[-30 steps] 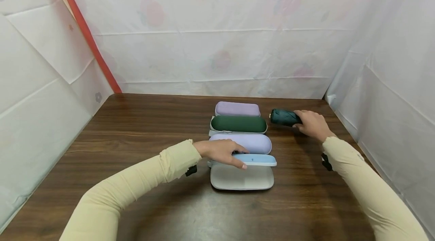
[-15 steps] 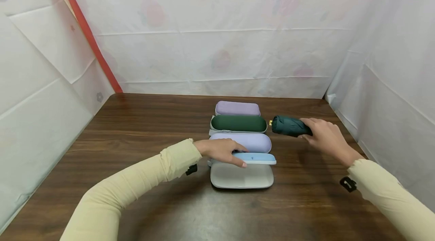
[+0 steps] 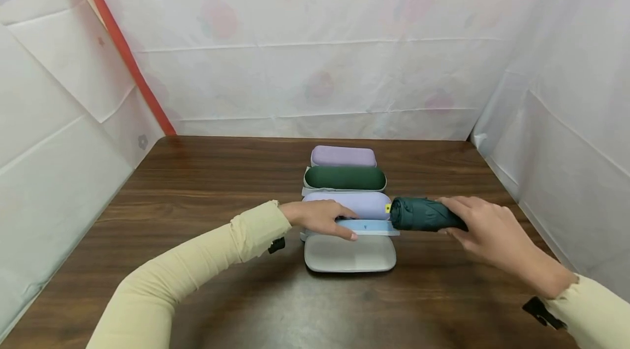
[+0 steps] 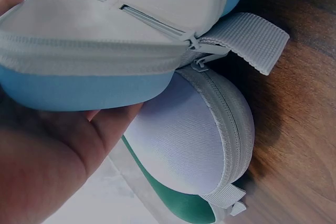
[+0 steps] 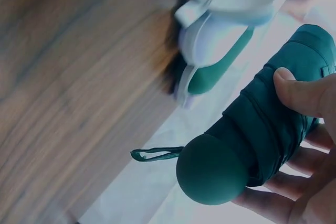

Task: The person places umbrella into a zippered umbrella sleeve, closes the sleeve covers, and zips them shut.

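A light-blue zip case (image 3: 369,227) stands open at the near end of a row, its pale inner side (image 3: 350,255) facing up. My left hand (image 3: 320,217) holds its raised lid, thumb over the near edge and other fingers behind. The left wrist view shows the case's zipper (image 4: 157,22) and grey strap (image 4: 252,38). To the right, a folded dark-green umbrella (image 3: 425,215) is in the grip of my right hand (image 3: 492,237), its far end close beside the case's right end. In the right wrist view, its rounded handle (image 5: 212,169) and wrist loop (image 5: 155,153) show.
Behind the blue case lie a lilac case (image 3: 369,204), a green case (image 3: 346,178) and a purple case (image 3: 343,156), one behind another. All sit on a brown wooden table (image 3: 147,212). White sheeting (image 3: 315,86) hangs at the back and both sides.
My right hand has brought the umbrella from the back right toward me, down to the level of the blue case. The left hand and the cases have hardly moved.
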Available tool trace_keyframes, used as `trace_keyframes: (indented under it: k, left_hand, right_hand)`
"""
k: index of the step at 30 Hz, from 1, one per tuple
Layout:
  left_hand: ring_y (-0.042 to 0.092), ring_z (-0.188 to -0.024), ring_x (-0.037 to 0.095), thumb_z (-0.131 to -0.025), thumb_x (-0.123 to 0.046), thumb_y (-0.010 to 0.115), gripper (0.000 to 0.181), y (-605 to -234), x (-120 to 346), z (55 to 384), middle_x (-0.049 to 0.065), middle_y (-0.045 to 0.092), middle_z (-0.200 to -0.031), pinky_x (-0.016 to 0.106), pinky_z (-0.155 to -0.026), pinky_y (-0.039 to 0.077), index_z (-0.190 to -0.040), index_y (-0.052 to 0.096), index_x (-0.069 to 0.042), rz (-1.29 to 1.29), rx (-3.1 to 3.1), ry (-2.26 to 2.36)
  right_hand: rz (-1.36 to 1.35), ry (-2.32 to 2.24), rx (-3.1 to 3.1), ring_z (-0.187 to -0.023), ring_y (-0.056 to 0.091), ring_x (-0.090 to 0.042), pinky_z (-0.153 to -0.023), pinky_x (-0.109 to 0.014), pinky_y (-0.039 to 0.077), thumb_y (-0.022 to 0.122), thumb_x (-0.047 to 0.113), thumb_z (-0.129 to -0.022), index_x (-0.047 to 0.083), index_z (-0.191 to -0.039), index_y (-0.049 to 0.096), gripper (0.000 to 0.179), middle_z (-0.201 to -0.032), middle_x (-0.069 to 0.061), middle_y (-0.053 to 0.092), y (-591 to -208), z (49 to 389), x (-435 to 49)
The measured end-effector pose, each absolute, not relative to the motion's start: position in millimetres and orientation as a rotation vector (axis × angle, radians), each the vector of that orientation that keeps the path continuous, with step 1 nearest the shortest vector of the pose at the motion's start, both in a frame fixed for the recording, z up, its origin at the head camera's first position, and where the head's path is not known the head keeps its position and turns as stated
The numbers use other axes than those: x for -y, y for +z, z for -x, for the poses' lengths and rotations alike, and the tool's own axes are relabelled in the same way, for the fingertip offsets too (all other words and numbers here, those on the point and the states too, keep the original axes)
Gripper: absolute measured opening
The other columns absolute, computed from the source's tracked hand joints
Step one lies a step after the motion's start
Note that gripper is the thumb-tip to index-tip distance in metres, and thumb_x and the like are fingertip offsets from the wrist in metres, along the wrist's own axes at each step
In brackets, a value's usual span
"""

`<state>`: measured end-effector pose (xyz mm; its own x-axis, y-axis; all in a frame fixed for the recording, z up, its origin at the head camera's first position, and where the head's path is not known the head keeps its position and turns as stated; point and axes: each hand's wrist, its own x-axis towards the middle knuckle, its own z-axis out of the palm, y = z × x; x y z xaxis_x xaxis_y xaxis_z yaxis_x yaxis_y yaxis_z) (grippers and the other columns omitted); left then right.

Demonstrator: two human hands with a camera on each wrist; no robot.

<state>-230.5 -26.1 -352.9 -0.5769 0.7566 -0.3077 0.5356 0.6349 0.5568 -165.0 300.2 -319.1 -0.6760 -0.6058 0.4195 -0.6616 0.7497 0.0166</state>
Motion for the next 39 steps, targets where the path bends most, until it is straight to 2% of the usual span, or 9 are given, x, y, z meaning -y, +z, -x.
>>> trace_keyframes:
  k: [7, 13, 22, 30, 39]
  left_hand:
    - [0.052, -0.109, 0.007, -0.091, -0.048, 0.058, 0.059, -351.2, 27.1, 229.4, -0.004, 0.057, -0.126, 0.028, -0.092, 0.041, -0.139, 0.051, -0.015, -1.026, -2.333, 0.569]
    - [0.050, -0.115, 0.008, -0.092, -0.048, 0.057, 0.057, -351.2, 27.1, 228.2, -0.004, 0.055, -0.131, 0.029, -0.095, 0.039, -0.139, 0.051, -0.017, -1.020, -2.344, 0.563]
    - [0.050, -0.116, 0.009, -0.093, -0.048, 0.055, 0.056, -352.0, 27.3, 228.9, -0.003, 0.055, -0.131, 0.030, -0.095, 0.040, -0.139, 0.050, -0.017, -1.006, -2.349, 0.562]
    - [0.051, -0.116, 0.009, -0.092, -0.051, 0.054, 0.058, -354.5, 26.2, 228.4, -0.004, 0.054, -0.133, 0.030, -0.095, 0.040, -0.140, 0.050, -0.019, -0.997, -2.351, 0.570]
    - [0.046, -0.125, 0.012, -0.093, -0.052, 0.051, 0.057, -352.9, 26.3, 231.4, -0.002, 0.050, -0.138, 0.030, -0.099, 0.037, -0.141, 0.049, -0.020, -0.974, -2.402, 0.532]
  right_hand:
    - [-1.071, 0.200, 2.506, -0.082, 0.066, -0.024, -0.056, -0.038, 0.053, 0.089, 0.017, -0.061, 0.003, -0.114, 0.065, 0.060, -0.098, -0.008, 0.068, -327.0, 143.4, -279.2]
    - [-1.155, 0.198, 2.502, -0.086, 0.065, -0.019, -0.060, -0.036, 0.053, 0.088, 0.023, -0.063, 0.007, -0.113, 0.066, 0.057, -0.101, -0.003, 0.067, -343.4, 134.0, -259.0]
    - [-1.197, 0.077, 2.532, -0.086, 0.064, -0.023, -0.056, -0.034, 0.053, 0.084, 0.029, -0.071, 0.005, -0.114, 0.066, 0.053, -0.101, -0.008, 0.066, -366.8, 133.6, -227.1]
    - [-1.179, 0.018, 2.472, -0.088, 0.062, -0.026, -0.056, -0.035, 0.053, 0.084, 0.029, -0.071, 0.004, -0.112, 0.065, 0.052, -0.099, -0.008, 0.063, -387.0, 138.7, -206.8]
    - [-1.134, 0.008, 2.480, -0.082, 0.061, -0.026, -0.052, -0.035, 0.051, 0.084, 0.028, -0.071, 0.004, -0.108, 0.063, 0.049, -0.092, -0.008, 0.061, -396.8, 151.5, -198.5]
